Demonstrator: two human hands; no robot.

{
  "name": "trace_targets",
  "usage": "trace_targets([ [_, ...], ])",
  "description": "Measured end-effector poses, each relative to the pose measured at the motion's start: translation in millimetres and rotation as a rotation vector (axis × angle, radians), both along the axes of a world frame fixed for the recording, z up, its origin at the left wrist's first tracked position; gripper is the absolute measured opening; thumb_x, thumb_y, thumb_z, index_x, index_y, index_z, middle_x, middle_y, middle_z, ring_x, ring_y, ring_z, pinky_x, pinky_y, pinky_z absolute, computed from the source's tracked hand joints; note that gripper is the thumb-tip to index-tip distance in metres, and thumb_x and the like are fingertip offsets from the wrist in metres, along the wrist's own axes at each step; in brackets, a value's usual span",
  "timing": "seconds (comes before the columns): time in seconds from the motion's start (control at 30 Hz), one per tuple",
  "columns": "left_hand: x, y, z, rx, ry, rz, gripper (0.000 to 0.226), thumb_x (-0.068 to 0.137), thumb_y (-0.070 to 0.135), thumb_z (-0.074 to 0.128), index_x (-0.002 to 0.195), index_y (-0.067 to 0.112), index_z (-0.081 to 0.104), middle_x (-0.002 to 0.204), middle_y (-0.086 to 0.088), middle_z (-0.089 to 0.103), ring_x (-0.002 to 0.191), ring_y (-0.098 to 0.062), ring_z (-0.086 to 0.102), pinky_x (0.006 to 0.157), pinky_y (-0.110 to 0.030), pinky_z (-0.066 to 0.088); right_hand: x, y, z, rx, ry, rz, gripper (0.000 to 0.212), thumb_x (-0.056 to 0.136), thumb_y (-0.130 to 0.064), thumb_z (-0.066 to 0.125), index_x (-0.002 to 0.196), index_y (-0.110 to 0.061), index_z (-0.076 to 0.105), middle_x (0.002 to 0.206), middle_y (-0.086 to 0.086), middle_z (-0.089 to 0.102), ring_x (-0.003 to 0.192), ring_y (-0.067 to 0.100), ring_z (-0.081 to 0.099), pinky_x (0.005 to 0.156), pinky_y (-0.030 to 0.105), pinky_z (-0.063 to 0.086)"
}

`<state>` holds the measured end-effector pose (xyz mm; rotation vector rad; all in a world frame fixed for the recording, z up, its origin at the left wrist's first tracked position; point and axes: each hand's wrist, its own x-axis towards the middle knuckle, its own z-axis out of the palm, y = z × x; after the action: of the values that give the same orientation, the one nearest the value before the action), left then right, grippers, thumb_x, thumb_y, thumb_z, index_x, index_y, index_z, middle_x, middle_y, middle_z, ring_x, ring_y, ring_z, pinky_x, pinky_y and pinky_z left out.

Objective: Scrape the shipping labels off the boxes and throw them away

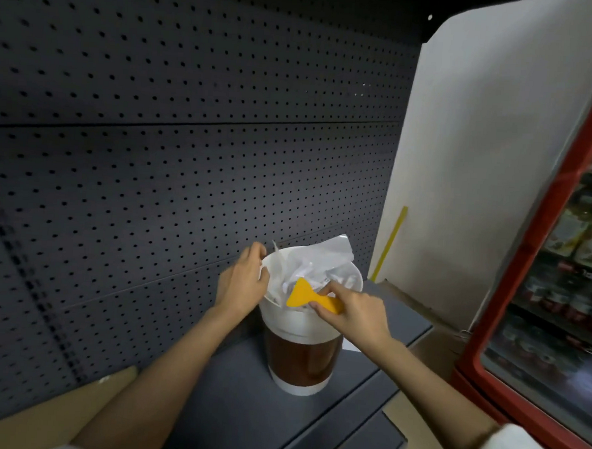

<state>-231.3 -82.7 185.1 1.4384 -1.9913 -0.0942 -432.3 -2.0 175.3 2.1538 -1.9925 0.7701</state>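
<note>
A small bin (299,358) with a white rim and brown body stands on the dark shelf, stuffed with crumpled white label scraps (315,259). My left hand (242,281) grips the bin's left rim and the liner edge there. My right hand (350,309) hovers over the bin's right side, holding a yellow plastic scraper (306,295) whose wide blade points left over the scraps. A brown cardboard box (48,414) lies at the lower left, and more cardboard (428,348) sits right of the bin.
A dark pegboard wall (175,142) rises behind the bin. A tall white board (490,159) with a yellow strip leans at the right. A red-framed glass fridge (559,279) full of drinks stands at the far right.
</note>
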Motion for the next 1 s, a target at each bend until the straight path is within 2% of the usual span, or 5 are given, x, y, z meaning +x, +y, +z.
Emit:
trace_targets([
  [0.23, 84.6, 50.8, -20.4, -0.024, 0.059, 0.244, 0.021, 0.085, 0.014, 0.049, 0.105, 0.021, 0.045, 0.107, 0.001, 0.057, 0.096, -0.019, 0.058, 0.069, -0.037, 0.05, 78.6, 6.2, -18.9, 0.06, -0.138, 0.387, 0.031, 0.084, -0.053, 0.055, 0.095, -0.024, 0.059, 0.083, 0.001, 0.069, 0.079, 0.023, 0.065, 0.061, 0.03, 0.038],
  [0.37, 137.5, 95.8, -56.6, 0.089, 0.05, 0.374, 0.015, 0.088, 0.016, 0.046, 0.102, 0.019, 0.049, 0.097, -0.001, 0.059, 0.089, -0.024, 0.059, 0.066, -0.033, 0.042, 128.9, 9.1, -71.4, 0.196, -0.207, 0.523, 0.026, 0.082, -0.046, 0.06, 0.089, -0.021, 0.058, 0.092, -0.001, 0.058, 0.082, 0.022, 0.064, 0.069, 0.037, 0.048],
  [0.57, 195.8, 150.7, -116.1, 0.261, 0.193, 0.463, 0.018, 0.094, 0.019, 0.042, 0.104, 0.009, 0.054, 0.094, -0.014, 0.064, 0.084, -0.032, 0.061, 0.077, -0.04, 0.049, 168.5, 2.1, -158.6, 0.363, -0.089, 0.452, 0.03, 0.088, -0.044, 0.057, 0.103, -0.019, 0.062, 0.11, 0.005, 0.06, 0.104, 0.025, 0.059, 0.079, 0.035, 0.046],
  [0.8, 230.1, 157.3, -167.3, 0.259, 0.171, 0.421, 0.022, 0.083, 0.006, 0.054, 0.103, 0.014, 0.055, 0.098, -0.007, 0.061, 0.085, -0.021, 0.057, 0.073, -0.035, 0.05, 205.1, -22.3, -248.4, 0.432, -0.014, 0.371, 0.028, 0.087, -0.042, 0.06, 0.098, -0.016, 0.061, 0.101, 0.009, 0.063, 0.099, 0.029, 0.058, 0.079, 0.038, 0.047],
  [1.0, 252.5, 138.2, -188.2, 0.185, -0.055, 0.234, 0.028, 0.083, 0.012, 0.043, 0.107, 0.012, 0.057, 0.102, -0.008, 0.064, 0.087, -0.024, 0.062, 0.071, -0.036, 0.056, 229.4, -31.1, -287.5, 0.352, 0.052, 0.239, 0.027, 0.082, -0.037, 0.066, 0.098, -0.015, 0.063, 0.099, 0.011, 0.064, 0.095, 0.033, 0.058, 0.078, 0.04, 0.046],
])
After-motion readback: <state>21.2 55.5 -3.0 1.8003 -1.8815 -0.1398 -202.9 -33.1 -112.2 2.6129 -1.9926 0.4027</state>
